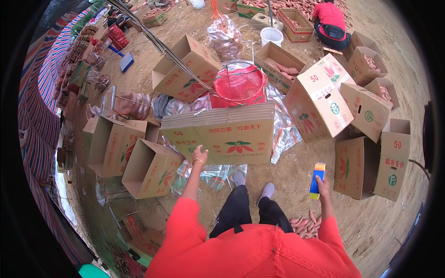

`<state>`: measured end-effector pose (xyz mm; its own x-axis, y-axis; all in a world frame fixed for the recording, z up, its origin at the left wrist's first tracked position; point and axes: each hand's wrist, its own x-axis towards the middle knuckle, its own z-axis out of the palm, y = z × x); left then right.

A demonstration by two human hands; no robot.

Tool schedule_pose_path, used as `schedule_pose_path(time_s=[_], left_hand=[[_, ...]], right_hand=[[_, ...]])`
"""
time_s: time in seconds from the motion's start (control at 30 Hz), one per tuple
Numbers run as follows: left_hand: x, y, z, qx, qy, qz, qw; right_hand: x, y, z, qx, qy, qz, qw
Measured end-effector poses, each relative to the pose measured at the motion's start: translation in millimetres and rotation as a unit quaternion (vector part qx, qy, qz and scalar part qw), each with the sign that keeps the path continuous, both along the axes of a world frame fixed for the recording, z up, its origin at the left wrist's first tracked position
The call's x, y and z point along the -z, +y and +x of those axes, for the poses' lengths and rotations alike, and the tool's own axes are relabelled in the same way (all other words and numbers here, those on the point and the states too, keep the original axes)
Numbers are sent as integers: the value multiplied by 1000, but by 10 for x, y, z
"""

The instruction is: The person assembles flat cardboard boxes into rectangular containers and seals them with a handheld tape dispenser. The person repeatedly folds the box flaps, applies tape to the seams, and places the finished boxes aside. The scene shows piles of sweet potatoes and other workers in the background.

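Observation:
In front of my feet stands a stack of flattened cardboard cartons [218, 134] with red and green print. My left hand [199, 155] lies against the stack's near face, toward its lower left, fingers stretched out. Off to the right, my right hand [323, 186] is closed around a blue block-shaped hand tool with yellow ends [317, 178]; its exact kind is unclear. It is held above bare dirt, apart from the cartons. A red mesh sack [241, 85] with a round rim sits just behind the stack.
Open cartons crowd the left [153, 169] and right [320, 99]. Clear plastic sheeting [280, 134] lies around the stack. Loose sweet potatoes [306, 226] lie near my right leg. Farther back are a white bucket [271, 36], a filled plastic bag [225, 39] and a crouching person [330, 23].

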<state>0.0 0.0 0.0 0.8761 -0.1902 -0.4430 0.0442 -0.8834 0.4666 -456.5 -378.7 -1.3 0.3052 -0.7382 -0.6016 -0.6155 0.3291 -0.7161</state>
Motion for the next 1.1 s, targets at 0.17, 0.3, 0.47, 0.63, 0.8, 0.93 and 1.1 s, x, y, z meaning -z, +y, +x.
schedule_pose_path(time_s=[0.17,0.3,0.47,0.63,0.8,0.93,1.1], left_hand=[[238,-511,377,69,-140,45,987],[248,-907,454,141,-94,117,978],[525,-905,678,179,-61,154,970],[658,-748,658,210,-73,139,965],[738,-790,580,186,-90,102,973],[856,-621,714,198,-112,112,967],[748,-559,773,243,-87,118,959]], right_hand=[[165,171,210,-27,-30,74,996],[80,510,263,-25,-27,132,991],[15,857,637,-35,2,169,985],[-124,968,913,-48,14,187,981],[-46,875,981,-73,7,170,983],[33,843,1066,-121,-2,142,983],[89,704,952,-129,23,81,988]])
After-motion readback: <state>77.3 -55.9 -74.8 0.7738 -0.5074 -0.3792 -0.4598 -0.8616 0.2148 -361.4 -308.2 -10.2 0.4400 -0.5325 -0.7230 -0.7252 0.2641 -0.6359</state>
